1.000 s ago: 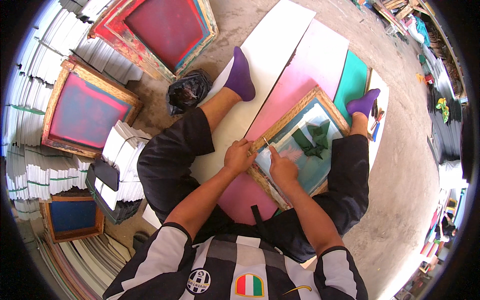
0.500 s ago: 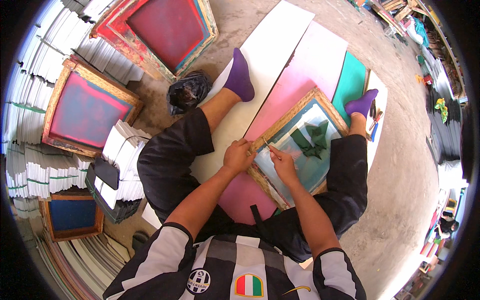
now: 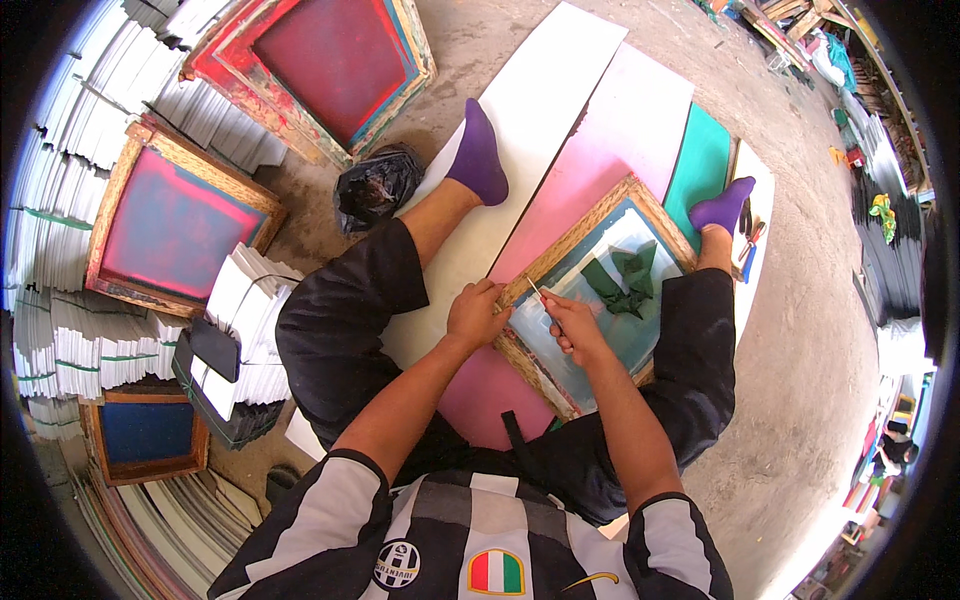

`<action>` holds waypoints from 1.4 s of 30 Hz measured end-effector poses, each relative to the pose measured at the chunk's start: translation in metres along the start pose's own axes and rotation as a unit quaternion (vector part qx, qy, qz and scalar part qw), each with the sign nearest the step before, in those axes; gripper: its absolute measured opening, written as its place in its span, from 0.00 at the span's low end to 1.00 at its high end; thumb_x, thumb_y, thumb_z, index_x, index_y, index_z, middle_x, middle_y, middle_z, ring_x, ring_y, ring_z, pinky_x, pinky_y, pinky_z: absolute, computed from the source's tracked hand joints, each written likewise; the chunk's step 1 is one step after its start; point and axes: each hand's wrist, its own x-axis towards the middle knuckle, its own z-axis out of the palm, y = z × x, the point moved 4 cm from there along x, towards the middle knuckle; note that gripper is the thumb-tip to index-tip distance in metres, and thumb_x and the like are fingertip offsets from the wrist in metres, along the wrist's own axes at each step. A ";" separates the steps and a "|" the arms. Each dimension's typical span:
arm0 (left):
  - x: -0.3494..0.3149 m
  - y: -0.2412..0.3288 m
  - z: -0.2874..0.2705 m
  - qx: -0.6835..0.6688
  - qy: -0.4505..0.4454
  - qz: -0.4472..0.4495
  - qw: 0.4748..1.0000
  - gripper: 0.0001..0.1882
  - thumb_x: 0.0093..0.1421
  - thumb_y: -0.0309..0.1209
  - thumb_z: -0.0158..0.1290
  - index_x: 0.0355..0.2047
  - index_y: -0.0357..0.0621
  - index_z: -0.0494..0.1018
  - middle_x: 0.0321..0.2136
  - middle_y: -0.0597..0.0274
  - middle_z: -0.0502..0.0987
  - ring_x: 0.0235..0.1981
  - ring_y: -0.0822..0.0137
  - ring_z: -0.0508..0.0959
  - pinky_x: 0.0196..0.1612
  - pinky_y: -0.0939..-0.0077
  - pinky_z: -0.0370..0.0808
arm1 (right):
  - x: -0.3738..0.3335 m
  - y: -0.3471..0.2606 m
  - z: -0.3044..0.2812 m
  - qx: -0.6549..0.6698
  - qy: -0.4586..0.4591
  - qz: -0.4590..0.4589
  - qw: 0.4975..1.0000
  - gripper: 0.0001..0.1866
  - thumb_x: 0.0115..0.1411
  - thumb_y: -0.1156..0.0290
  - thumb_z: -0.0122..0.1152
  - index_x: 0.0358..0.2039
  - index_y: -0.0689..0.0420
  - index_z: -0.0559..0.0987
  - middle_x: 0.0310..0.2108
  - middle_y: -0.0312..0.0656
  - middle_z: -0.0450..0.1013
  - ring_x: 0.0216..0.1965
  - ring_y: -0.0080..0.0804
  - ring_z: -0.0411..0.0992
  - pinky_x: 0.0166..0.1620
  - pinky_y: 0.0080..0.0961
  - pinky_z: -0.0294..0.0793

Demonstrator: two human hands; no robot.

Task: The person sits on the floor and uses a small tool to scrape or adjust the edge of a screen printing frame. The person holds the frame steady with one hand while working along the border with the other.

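Observation:
Between my legs a wooden screen-printing frame (image 3: 578, 231) lies tilted, its mesh pale blue and white. My left hand (image 3: 477, 315) is closed on the frame's left edge near the corner, fingertips partly hidden. In my right hand (image 3: 574, 326) is a slim screwdriver (image 3: 544, 297) with a reddish handle and a thin light shaft; its tip points at the frame's wood beside my left hand. Crumpled dark green pieces (image 3: 625, 284), of a material I cannot make out, rest on the mesh.
White (image 3: 535, 95) and pink boards (image 3: 630, 110) lie beneath, beside a green sheet (image 3: 703, 150). Pliers and other hand tools (image 3: 750, 245) sit by my right foot. A black plastic bag (image 3: 378, 187), more screen frames (image 3: 180, 225) and bundled white sheets (image 3: 250, 300) stand at left.
My right hand has shifted slightly down and right and turned, so more of the screwdriver shows. My left hand and the frame stay put.

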 end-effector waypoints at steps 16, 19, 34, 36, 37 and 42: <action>0.000 -0.004 0.003 0.023 -0.011 -0.011 1.000 0.27 0.59 0.42 0.64 0.56 0.43 0.78 0.49 0.54 0.78 0.51 0.49 0.77 0.56 0.57 0.76 | -0.022 -0.021 0.004 -0.375 0.146 -0.272 0.874 0.19 0.71 0.58 0.56 0.59 0.41 0.81 0.40 0.54 0.82 0.40 0.59 0.80 0.45 0.51 0.79; 0.001 -0.003 0.003 0.018 -0.015 -0.016 1.000 0.27 0.58 0.43 0.64 0.55 0.41 0.78 0.50 0.51 0.78 0.52 0.48 0.77 0.57 0.56 0.75 | -0.020 -0.019 0.005 -0.387 0.153 -0.282 0.864 0.19 0.71 0.58 0.55 0.60 0.40 0.81 0.39 0.55 0.82 0.40 0.59 0.80 0.44 0.53 0.79; 0.001 -0.001 0.002 0.028 -0.006 0.012 1.000 0.25 0.58 0.41 0.64 0.53 0.41 0.79 0.47 0.55 0.79 0.48 0.49 0.78 0.52 0.56 0.77 | -0.030 -0.045 0.043 -0.540 0.134 -0.092 0.826 0.26 0.71 0.64 0.49 0.69 0.45 0.71 0.41 0.59 0.82 0.43 0.59 0.81 0.47 0.58 0.78; 0.001 0.000 0.003 0.033 -0.006 0.016 0.999 0.25 0.59 0.41 0.63 0.54 0.42 0.79 0.47 0.57 0.79 0.47 0.50 0.78 0.51 0.57 0.77 | -0.009 -0.025 0.019 -0.443 0.115 -0.200 0.866 0.26 0.71 0.63 0.50 0.69 0.46 0.71 0.41 0.59 0.82 0.42 0.58 0.82 0.46 0.56 0.79; 0.002 -0.002 0.004 0.029 -0.001 0.016 0.999 0.25 0.59 0.41 0.63 0.54 0.42 0.79 0.47 0.56 0.79 0.47 0.50 0.78 0.52 0.57 0.77 | -0.009 -0.027 0.014 -0.391 0.103 -0.255 0.879 0.26 0.71 0.63 0.50 0.69 0.47 0.72 0.41 0.60 0.82 0.41 0.58 0.82 0.46 0.54 0.79; 0.001 -0.007 0.004 0.007 0.012 0.023 1.000 0.25 0.58 0.41 0.64 0.53 0.41 0.79 0.46 0.54 0.79 0.47 0.48 0.78 0.52 0.56 0.77 | -0.016 -0.013 0.022 -0.496 0.149 -0.195 0.833 0.23 0.72 0.60 0.52 0.65 0.44 0.76 0.40 0.57 0.82 0.37 0.59 0.80 0.44 0.52 0.79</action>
